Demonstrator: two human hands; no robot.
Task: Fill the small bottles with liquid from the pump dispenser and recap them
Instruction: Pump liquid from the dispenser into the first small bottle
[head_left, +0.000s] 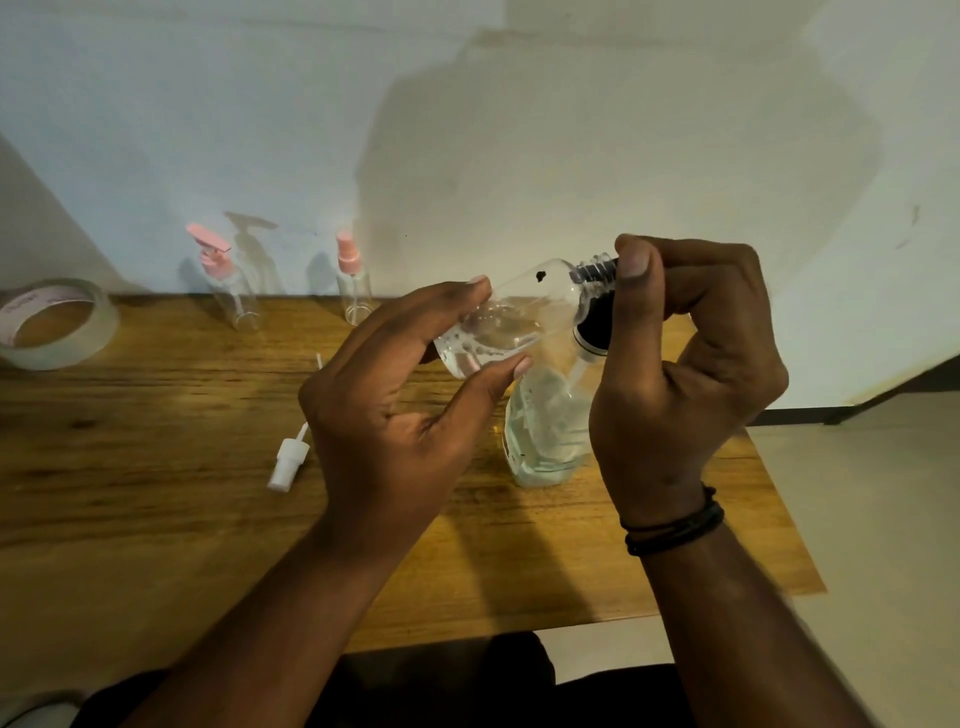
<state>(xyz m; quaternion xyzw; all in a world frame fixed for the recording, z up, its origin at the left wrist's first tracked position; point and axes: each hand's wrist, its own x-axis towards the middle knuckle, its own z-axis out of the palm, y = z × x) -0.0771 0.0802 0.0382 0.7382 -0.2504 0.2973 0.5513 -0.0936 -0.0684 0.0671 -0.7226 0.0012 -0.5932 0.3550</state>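
My left hand (400, 410) holds a small clear bottle (519, 306) between thumb and fingers, tipped on its side above the table. The bottle's open threaded neck points right, against the black pump head (597, 322) of the clear pump dispenser (545, 431). There is some liquid in the small bottle. The dispenser stands on the wooden table (156, 519), partly filled. My right hand (691, 374) grips the pump head, thumb on top; my fingers hide most of it. A white spray cap (288, 462) with its tube lies on the table, left of my left hand.
Against the wall at the back stand a clear bottle with a pink pump top (228, 280) and a clear bottle with a pink spray top (353, 280). A roll of clear tape (57, 322) lies at the far left. The table's right edge is near the dispenser.
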